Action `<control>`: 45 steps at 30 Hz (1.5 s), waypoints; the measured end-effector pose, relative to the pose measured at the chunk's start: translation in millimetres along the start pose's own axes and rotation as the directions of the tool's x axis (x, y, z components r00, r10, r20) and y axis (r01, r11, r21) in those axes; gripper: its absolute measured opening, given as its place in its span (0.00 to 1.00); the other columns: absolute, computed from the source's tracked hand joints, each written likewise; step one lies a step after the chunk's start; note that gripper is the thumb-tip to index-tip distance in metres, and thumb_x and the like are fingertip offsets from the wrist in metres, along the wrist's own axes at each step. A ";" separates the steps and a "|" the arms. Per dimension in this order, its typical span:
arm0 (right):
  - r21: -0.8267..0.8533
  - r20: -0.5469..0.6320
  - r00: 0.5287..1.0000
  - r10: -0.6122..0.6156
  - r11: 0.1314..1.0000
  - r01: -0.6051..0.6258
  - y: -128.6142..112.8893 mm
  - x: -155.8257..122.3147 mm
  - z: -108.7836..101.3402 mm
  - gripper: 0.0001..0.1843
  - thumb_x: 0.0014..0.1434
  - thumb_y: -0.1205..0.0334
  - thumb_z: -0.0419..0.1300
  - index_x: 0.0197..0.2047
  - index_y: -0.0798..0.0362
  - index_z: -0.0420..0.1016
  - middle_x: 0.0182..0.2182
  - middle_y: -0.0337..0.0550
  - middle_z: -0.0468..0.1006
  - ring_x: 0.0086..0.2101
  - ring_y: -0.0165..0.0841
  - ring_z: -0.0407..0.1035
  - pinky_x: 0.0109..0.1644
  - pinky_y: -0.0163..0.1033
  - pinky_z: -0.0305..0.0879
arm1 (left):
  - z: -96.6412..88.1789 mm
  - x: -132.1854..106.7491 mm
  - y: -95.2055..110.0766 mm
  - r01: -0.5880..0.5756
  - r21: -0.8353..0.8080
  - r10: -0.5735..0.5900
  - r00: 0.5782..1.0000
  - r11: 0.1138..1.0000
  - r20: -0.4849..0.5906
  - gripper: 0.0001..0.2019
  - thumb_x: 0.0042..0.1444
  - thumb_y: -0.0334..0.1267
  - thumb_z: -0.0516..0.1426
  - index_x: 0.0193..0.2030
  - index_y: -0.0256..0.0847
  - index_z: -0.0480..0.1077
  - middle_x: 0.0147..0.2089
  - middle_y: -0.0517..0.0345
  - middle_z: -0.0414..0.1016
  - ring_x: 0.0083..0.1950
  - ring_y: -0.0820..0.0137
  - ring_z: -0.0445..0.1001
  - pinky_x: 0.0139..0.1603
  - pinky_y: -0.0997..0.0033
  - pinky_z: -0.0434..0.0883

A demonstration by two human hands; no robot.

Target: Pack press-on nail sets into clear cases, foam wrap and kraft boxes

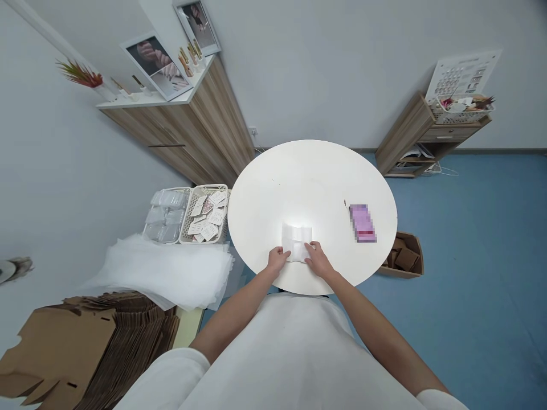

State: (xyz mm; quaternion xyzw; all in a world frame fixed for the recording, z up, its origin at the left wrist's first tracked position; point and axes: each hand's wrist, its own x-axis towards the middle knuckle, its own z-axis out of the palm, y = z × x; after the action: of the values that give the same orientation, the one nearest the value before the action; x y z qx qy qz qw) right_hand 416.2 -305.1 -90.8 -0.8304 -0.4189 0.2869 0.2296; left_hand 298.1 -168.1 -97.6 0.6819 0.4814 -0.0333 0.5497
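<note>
On the round white table (311,171), close to its front edge, lies a small sheet of white packing foam (296,233). Its near part looks folded over in a squarish bundle; whether anything is wrapped inside I cannot tell. My left hand (278,259) pinches the near left edge of the foam between thumb and fingers. At the near right edge, my right hand (318,259) grips it the same way, fingertips on top of the fold. Right of the hands, a purple phone-shaped item (363,223), blurred by pixels, rests on the table.
Left of the table are a basket of printed cards (208,216), a basket of clear plastic packets (166,216), stacked white foam sheets (162,267) and flattened cardboard boxes (60,347). A carton of brown cardboard pieces (404,256) stands on the floor to the right.
</note>
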 end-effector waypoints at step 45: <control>-0.409 0.049 0.948 -0.315 0.859 0.307 -11.0 5.5 0.4 0.24 0.48 0.70 0.54 0.50 0.55 0.57 0.55 0.52 0.57 0.56 0.42 0.49 0.51 0.46 0.59 | 2.6 4.9 24.4 -0.652 0.589 0.548 0.745 0.478 0.380 0.23 0.49 0.44 0.53 0.53 0.45 0.58 0.58 0.52 0.56 0.60 0.59 0.52 0.54 0.56 0.56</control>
State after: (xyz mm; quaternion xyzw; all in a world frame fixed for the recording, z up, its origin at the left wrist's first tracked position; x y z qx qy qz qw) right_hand 412.5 -294.5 -85.7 -0.7842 -0.5959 0.1433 0.0969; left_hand 318.9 -165.5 -83.9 0.9550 0.1232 -0.0628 0.2625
